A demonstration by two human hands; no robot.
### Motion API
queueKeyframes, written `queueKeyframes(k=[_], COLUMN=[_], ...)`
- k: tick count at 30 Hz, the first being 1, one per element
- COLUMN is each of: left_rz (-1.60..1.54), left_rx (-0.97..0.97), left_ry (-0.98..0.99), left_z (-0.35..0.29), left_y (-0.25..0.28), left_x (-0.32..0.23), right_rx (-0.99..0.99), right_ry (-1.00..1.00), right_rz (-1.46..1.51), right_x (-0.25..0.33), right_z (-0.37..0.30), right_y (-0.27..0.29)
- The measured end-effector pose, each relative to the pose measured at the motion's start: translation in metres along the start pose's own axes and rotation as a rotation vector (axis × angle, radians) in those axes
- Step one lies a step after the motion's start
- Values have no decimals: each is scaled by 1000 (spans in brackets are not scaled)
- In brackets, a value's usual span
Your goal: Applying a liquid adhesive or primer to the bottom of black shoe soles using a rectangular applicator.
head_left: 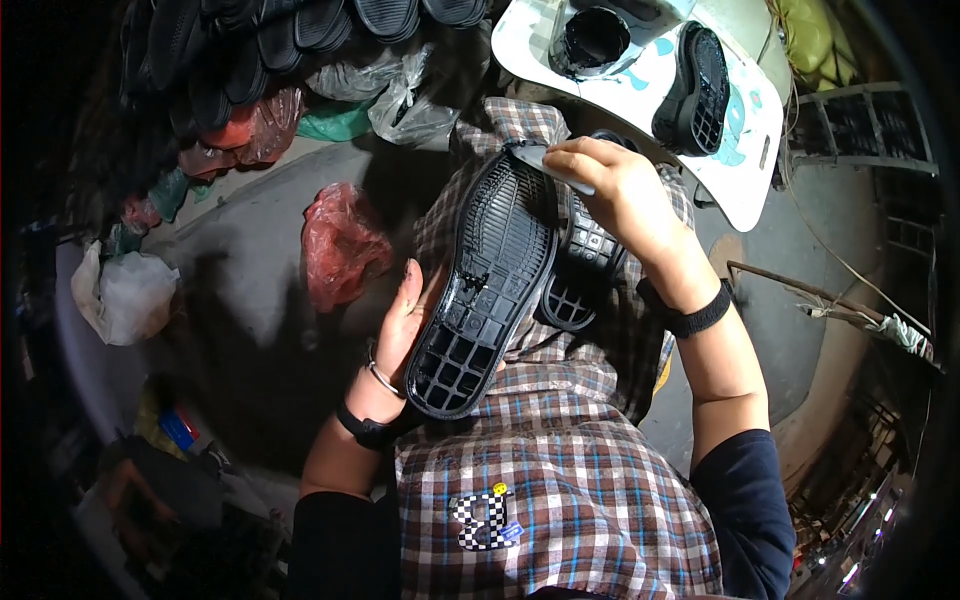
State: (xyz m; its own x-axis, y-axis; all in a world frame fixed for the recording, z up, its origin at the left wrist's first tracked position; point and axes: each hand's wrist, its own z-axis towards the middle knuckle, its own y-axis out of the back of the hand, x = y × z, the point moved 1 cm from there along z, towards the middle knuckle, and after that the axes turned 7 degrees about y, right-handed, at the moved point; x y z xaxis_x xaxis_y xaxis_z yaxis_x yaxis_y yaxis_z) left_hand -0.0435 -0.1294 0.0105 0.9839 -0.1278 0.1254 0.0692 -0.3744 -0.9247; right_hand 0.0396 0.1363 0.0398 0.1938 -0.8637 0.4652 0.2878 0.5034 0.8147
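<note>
My left hand (403, 315) holds a black shoe sole (480, 290) from beneath, with its thumb raised beside the left edge. The sole lies tilted over my lap, inner side up, with a ribbed far part and an open grid at the near end. Wet, shiny black patches show on its middle. My right hand (620, 190) grips a flat grey-handled tool (553, 170), whose dark tip touches the far end of the sole. Whether that tip has bristles I cannot tell. A second black sole (582, 260) rests on my lap beneath my right hand, partly hidden.
On a white table (748, 190) at the far right stand a tub of black, glossy stuff (592, 42) and another black sole (692, 88). Several dark soles (280, 40) are stacked far left. A red plastic bag (342, 245) lies on the floor, with a white bag (130, 295) further left.
</note>
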Motion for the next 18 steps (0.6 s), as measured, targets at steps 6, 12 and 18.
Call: queueKeyframes(k=[6, 12, 18], left_rz=[55, 219, 283], left_rx=[-78, -93, -52], left_ry=[-68, -50, -41], left_z=[5, 11, 14], left_y=[-5, 1, 1], left_x=[10, 17, 18], right_rx=[77, -13, 40], right_ry=[27, 67, -43], right_rz=[62, 15, -111], right_x=[24, 19, 2], right_z=[0, -3, 4], right_y=[1, 3, -4])
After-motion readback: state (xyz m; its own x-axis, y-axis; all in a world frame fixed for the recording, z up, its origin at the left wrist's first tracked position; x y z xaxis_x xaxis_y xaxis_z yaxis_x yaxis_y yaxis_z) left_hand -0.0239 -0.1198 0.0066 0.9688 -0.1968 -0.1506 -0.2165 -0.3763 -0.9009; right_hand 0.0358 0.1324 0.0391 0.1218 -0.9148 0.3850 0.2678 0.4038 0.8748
